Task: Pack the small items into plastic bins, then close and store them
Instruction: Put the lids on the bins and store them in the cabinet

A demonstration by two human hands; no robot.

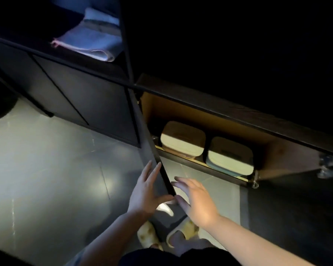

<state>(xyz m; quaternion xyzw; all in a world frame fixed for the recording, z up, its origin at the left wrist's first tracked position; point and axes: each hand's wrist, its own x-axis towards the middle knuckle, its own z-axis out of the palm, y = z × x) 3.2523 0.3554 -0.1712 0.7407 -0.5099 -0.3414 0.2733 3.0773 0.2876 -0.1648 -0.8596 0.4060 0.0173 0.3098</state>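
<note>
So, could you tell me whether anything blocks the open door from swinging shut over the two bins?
Nothing visible does. Both bins sit inside the cabinet, behind its front edge. The left hand presses the door; the right hand hovers beside its edge, in the swing path.

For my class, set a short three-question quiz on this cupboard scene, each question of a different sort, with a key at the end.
1. True or false: both lidded bins sit side by side inside the open cupboard.
2. Which hand lies flat on the outer face of the open cupboard door? A) left hand B) right hand C) neither
3. Fill in: on the shelf at upper left lies a folded ____.

Key: 1 true. 2 A; its thumb hooks the door edge, while the right hand hovers open beside it. 3 cloth.
</note>
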